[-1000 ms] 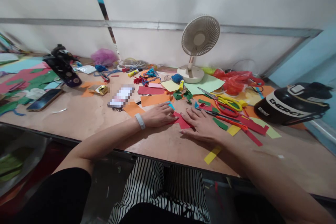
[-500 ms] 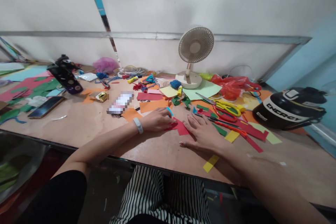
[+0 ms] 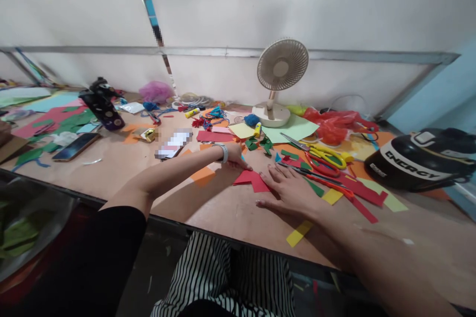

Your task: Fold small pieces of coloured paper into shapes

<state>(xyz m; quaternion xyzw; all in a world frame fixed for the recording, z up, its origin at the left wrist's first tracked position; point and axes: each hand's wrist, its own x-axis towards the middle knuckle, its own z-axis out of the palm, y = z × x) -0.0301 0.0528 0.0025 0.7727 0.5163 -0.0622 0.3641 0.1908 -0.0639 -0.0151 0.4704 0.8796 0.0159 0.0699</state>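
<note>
A cut piece of red paper (image 3: pixel 256 181) lies flat on the table between my two hands. My left hand (image 3: pixel 235 155), with a pale wristband, is curled, and one fingertip points down onto the paper's upper edge. Whether its fingers pinch anything is hidden. A small bit of blue shows beside these fingers. My right hand (image 3: pixel 292 187) rests palm down with fingers spread, its fingertips at the right edge of the red paper. Just past it lie orange-handled scissors (image 3: pixel 334 184) and yellow-handled scissors (image 3: pixel 327 156). Yellow paper strips (image 3: pixel 299 233) lie close to my right wrist.
A small fan (image 3: pixel 277 114) stands at the back by the white partition. To the right are a large black jug (image 3: pixel 416 166) and a red plastic bag (image 3: pixel 338 126). A phone (image 3: pixel 76 147), a dark bottle (image 3: pixel 106 111) and green scraps lie left. Glue sticks and yarn sit mid-table.
My left hand has moved up and slightly right, from the red paper's left part to its upper edge, with the forearm more raised. My right hand stays spread in place.
</note>
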